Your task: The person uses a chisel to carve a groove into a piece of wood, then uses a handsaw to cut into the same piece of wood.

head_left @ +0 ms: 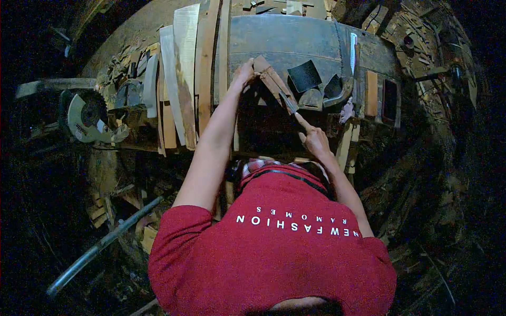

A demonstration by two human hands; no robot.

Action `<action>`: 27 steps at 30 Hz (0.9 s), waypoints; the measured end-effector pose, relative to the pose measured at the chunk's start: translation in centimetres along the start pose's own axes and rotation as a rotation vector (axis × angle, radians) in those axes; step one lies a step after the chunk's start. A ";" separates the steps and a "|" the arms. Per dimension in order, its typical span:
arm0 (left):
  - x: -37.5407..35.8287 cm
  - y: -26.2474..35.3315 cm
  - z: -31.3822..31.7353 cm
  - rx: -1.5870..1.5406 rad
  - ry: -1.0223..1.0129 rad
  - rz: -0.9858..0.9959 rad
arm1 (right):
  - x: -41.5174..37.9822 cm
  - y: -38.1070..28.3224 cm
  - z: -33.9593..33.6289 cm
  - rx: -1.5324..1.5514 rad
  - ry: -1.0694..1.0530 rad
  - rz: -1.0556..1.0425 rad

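Observation:
A short brown wooden piece (272,82) lies at a slant near the front edge of the workbench (284,35). My left hand (245,72) is closed on its upper left end. In my right hand (316,141) is the wooden handle of a chisel-like tool (289,104), whose metal blade rests against the lower right end of the wooden piece. The exact contact of the blade tip is too small to tell. Just right of the piece sits a dark square sheet (304,77).
Long boards (185,68) stand left of my left hand. A circular saw blade (90,113) is at the far left. Right of the dark sheet are a handsaw (353,52), an orange-brown block (371,94) and a dark rectangular object (389,100). A metal pipe (105,243) lies lower left.

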State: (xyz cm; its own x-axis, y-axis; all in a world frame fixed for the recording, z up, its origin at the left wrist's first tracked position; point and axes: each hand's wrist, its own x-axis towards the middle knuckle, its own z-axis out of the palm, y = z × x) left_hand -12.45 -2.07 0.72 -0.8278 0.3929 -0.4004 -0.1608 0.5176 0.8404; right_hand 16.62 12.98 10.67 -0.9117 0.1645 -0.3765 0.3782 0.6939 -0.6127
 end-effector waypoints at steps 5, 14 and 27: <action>7.2 -10.6 -0.1 0.070 -0.065 0.072 | 4.8 0.9 2.5 0.237 0.256 -0.353; -1.4 0.8 -0.6 0.581 0.021 0.196 | -0.4 -0.7 0.4 -0.059 0.010 0.009; 1.8 -1.1 -0.9 -0.360 -0.092 -0.059 | 1.0 -1.2 -0.1 0.024 0.029 -0.039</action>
State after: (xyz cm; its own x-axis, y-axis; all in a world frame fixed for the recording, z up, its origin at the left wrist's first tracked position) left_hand -14.30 -2.64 -0.59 -0.7626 0.4451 -0.4694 -0.3989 0.2476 0.8829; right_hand 15.29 12.38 11.06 -0.9299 0.1584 -0.3321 0.3460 0.6833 -0.6429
